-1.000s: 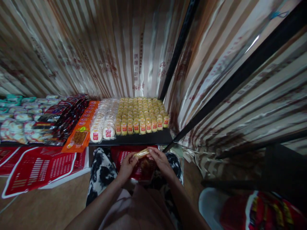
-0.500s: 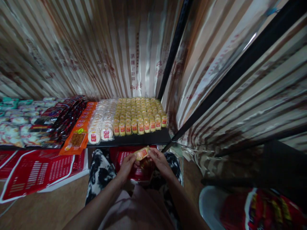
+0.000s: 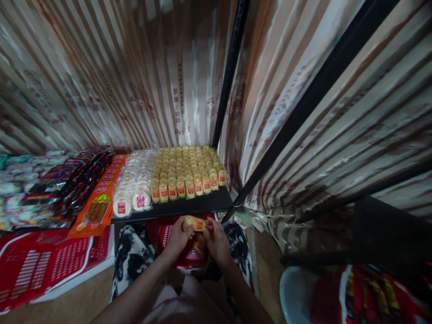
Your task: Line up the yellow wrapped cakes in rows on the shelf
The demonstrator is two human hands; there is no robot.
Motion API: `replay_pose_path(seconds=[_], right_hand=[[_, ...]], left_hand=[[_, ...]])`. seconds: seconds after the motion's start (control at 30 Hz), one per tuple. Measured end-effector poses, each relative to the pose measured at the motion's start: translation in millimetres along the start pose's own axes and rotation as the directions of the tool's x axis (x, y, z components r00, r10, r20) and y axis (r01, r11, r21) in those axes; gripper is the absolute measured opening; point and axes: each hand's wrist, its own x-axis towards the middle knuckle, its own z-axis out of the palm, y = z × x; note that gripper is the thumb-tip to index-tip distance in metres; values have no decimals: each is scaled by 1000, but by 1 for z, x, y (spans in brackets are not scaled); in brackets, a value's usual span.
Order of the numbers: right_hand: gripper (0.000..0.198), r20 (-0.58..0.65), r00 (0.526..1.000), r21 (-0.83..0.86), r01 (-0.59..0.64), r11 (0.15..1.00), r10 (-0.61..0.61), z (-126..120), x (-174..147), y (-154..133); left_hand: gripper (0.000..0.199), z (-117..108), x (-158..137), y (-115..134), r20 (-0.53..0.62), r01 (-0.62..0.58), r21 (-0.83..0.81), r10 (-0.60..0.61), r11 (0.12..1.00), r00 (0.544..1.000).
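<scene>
Between both hands I hold a small yellow wrapped snack cake (image 3: 195, 223) with a red-orange label. My left hand (image 3: 179, 236) pinches its left end, and my right hand (image 3: 216, 240) grips the right end. Below them, a red basket (image 3: 189, 262) sits between my knees, with some blurred yellowish packets (image 3: 200, 245) inside. Just beyond my hands, rows of matching yellow snack cakes (image 3: 189, 173) stand on a black shelf (image 3: 189, 206), their labels facing me. To their left are clear-wrapped round white cakes (image 3: 141, 200).
Left along the shelf lie an orange snack bag (image 3: 96, 211), dark red packets (image 3: 81, 175) and white packets (image 3: 20, 202). Red baskets (image 3: 43, 265) rest below. Black frame poles (image 3: 286, 139) slant at the right before striped curtains (image 3: 151, 67). A pale tub (image 3: 293, 292) stands lower right.
The view has shifted, so the shelf goods appear further left and lower. The snack cake has turned in my fingers, its right end now tilted lower; both hands still hold it.
</scene>
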Motion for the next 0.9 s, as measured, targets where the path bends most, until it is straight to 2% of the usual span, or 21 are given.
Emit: replay_pose_path(seconds=[0.07, 0.13, 0.23, 0.37, 0.5, 0.63, 0.73, 0.8, 0.9], right_hand=[[41, -91, 980, -229, 154, 961, -179, -5, 1, -3], [41, -68, 958, -342, 240, 908, -279, -9, 3, -8], [41, -38, 941, -381, 298, 875, -337, -10, 7, -11], [47, -100, 914, -393, 326, 860, -393, -5, 12, -10], [47, -125, 876, -422, 379, 824, -467, -5, 18, -6], [48, -183, 873, -431, 341, 835, -451, -8, 30, 1], [50, -199, 892, -413, 300, 860, -407, -10, 41, 7], [51, -201, 899, -398, 289, 871, -390, -10, 49, 10], [54, -213, 907, -379, 266, 886, -363, -10, 60, 12]], left_hand=[[28, 0, 4, 8, -14, -113, 148, 116, 982, 993], [32, 2, 8, 19, -10, -191, 278, 201, 941, 979], [29, 10, 15, 37, 27, -239, 392, 248, 889, 968], [22, 26, 36, 51, 69, -343, 463, 353, 817, 933], [29, 44, 62, 63, 131, -438, 513, 437, 738, 890], [37, 65, 82, 81, 170, -473, 554, 463, 685, 870], [41, 80, 93, 93, 179, -443, 608, 430, 659, 885], [40, 89, 99, 100, 174, -414, 659, 408, 628, 896], [32, 99, 107, 107, 201, -424, 718, 419, 552, 886]])
